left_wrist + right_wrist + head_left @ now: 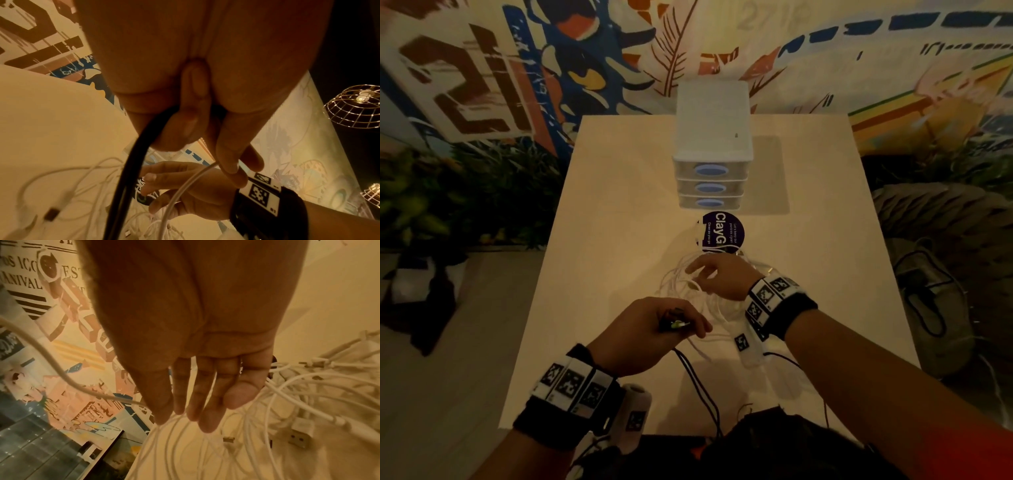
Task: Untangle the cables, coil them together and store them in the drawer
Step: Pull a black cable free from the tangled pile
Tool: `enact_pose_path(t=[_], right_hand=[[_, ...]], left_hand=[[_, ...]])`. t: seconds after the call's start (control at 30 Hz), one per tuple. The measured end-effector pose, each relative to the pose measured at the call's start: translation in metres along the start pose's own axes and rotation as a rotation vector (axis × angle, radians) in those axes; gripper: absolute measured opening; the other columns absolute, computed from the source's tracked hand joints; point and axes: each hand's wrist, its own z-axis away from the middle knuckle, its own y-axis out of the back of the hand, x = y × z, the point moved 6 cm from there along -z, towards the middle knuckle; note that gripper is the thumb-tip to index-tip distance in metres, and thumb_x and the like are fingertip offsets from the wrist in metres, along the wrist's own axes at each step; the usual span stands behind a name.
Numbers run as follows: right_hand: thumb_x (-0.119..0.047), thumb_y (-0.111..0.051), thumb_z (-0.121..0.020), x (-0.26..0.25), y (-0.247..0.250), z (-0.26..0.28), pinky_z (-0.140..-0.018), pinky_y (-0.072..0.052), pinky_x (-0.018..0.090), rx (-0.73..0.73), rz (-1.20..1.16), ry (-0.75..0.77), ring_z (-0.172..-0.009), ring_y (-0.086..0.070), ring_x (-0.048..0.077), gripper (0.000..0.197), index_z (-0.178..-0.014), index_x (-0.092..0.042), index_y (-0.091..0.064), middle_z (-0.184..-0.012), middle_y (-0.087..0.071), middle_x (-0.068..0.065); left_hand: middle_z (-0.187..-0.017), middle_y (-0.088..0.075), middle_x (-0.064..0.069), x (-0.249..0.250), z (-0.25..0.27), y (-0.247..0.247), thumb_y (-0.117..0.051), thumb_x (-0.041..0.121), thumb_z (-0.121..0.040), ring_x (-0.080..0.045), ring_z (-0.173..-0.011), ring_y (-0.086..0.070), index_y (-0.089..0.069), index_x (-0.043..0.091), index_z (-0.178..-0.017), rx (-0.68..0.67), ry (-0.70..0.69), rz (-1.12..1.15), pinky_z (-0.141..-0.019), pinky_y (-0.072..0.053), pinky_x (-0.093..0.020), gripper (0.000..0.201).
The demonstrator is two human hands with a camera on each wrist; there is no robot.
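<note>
Nearest, at the table's front edge: thin black cable, running from the person's lap up and away into the left hand, long axis roughly near-to-far. Left hand curled shut around that black cable; in the left wrist view, thick dark strand dropping out of the fist beside a thin white cable that leaves from under the fingertips. Something small with a green glint pinched at the knuckles, too blurred to name. Marker-printed bands and dark wrist straps on both forearms.

Just beyond, mid-table: loose tangle of thin white cables lying flat on the pale cream tabletop, loops sprawled in every direction, no single heading. White USB plug at the right of the heap in the right wrist view, metal end toward the camera.

Right hand over the tangle, palm down, fingers straight and slightly spread, tips at or just above the white loops; contact not certain, nothing gripped.

Farther: round dark purple sticker flat on the table, touching the heap's far edge.

Farthest: white plastic three-drawer chest with blue oval handles, fronts facing the person, all three drawers closed.
</note>
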Motion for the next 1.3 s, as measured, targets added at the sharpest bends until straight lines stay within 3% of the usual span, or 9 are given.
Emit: enact_pose_path(t=[0.1, 0.23, 0.4, 0.5, 0.57, 0.7, 0.83, 1.07, 1.3], right_hand=[[-0.038, -0.061, -0.099, -0.01, 0.002, 0.005, -0.076, -0.057, 0.03, 0.004, -0.127, -0.028, -0.071, -0.069, 0.004, 0.024, -0.106, -0.018, -0.072, -0.092, -0.073, -0.005], [-0.072, -0.031, -0.097, -0.021, -0.005, 0.016, -0.07, -0.051, 0.031, -0.205, -0.346, -0.176, -0.07, -0.073, 0.018, 0.077, -0.102, -0.01, -0.075, -0.09, -0.079, 0.006], [-0.04, -0.065, -0.097, -0.031, 0.021, 0.028, -0.068, -0.056, 0.029, -0.094, -0.205, 0.081, -0.073, -0.075, 0.015, 0.029, -0.09, -0.013, -0.075, -0.081, -0.078, -0.001], [-0.042, -0.06, -0.099, -0.027, 0.033, 0.031, -0.068, -0.058, 0.035, -0.023, -0.191, 0.037, -0.067, -0.074, 0.012, 0.027, -0.098, -0.017, -0.07, -0.079, -0.077, -0.004], [-0.027, -0.054, -0.102, -0.02, 0.025, 0.03, -0.062, -0.055, 0.028, -0.088, -0.206, -0.019, -0.071, -0.074, 0.016, 0.018, -0.115, -0.02, -0.065, -0.087, -0.078, 0.002], [-0.019, -0.064, -0.096, -0.016, 0.004, 0.032, -0.089, -0.053, 0.025, -0.218, 0.03, 0.119, -0.095, -0.067, 0.008, 0.031, -0.126, -0.028, -0.066, -0.111, -0.071, -0.007], [-0.039, -0.072, -0.092, -0.017, 0.016, 0.035, -0.089, -0.054, 0.026, -0.006, 0.076, 0.179, -0.092, -0.066, 0.001, 0.021, -0.109, -0.027, -0.076, -0.105, -0.074, -0.012], [-0.033, -0.066, -0.097, -0.017, 0.07, 0.063, -0.076, -0.046, 0.009, 0.389, -0.139, 0.279, -0.091, -0.066, -0.001, 0.009, -0.104, -0.034, -0.071, -0.097, -0.071, -0.022], [-0.047, -0.066, -0.089, -0.013, 0.103, 0.091, -0.067, -0.044, 0.022, 0.618, 0.061, 0.357, -0.074, -0.055, 0.008, 0.015, -0.092, -0.032, -0.068, -0.081, -0.056, -0.01]], left_hand=[[-0.102, -0.076, 0.016, 0.002, -0.001, 0.0, -0.066, 0.01, -0.096, -0.002, -0.103, -0.07, -0.076, 0.02, -0.091, -0.044, 0.0, -0.058, -0.095, -0.056, -0.034, 0.015], [-0.102, -0.075, 0.019, 0.007, -0.002, -0.003, -0.067, 0.014, -0.096, 0.001, -0.101, -0.069, -0.076, 0.024, -0.092, -0.087, -0.001, -0.12, -0.094, -0.056, -0.033, 0.015], [-0.102, -0.075, 0.02, 0.011, -0.004, -0.007, -0.068, 0.017, -0.096, 0.002, -0.1, -0.069, -0.077, 0.026, -0.095, -0.121, -0.004, -0.14, -0.092, -0.056, -0.032, 0.013], [-0.103, -0.076, 0.019, 0.015, -0.006, -0.007, -0.068, 0.015, -0.096, 0.003, -0.101, -0.069, -0.077, 0.024, -0.094, -0.123, -0.019, -0.128, -0.093, -0.056, -0.03, 0.013], [-0.104, -0.076, 0.018, 0.02, -0.008, -0.01, -0.068, 0.014, -0.096, 0.004, -0.103, -0.068, -0.077, 0.023, -0.094, -0.133, -0.031, -0.129, -0.094, -0.055, -0.029, 0.014], [-0.104, -0.076, 0.019, 0.029, -0.009, -0.017, -0.069, 0.017, -0.095, 0.004, -0.102, -0.069, -0.076, 0.033, -0.09, -0.147, -0.055, -0.16, -0.092, -0.056, -0.031, 0.018], [-0.105, -0.076, 0.02, 0.028, -0.008, -0.018, -0.068, 0.016, -0.096, 0.004, -0.103, -0.068, -0.077, 0.027, -0.093, -0.148, -0.043, -0.141, -0.095, -0.055, -0.032, 0.015], [-0.111, -0.074, 0.019, 0.019, -0.004, -0.009, -0.064, 0.017, -0.099, 0.005, -0.114, -0.064, -0.076, 0.028, -0.095, -0.08, -0.001, -0.099, -0.1, -0.053, -0.033, 0.017], [-0.096, -0.074, 0.007, 0.026, -0.002, -0.002, -0.057, 0.005, -0.099, -0.008, -0.098, -0.069, -0.059, 0.02, -0.096, 0.02, -0.021, -0.044, -0.092, -0.053, -0.03, 0.016]])
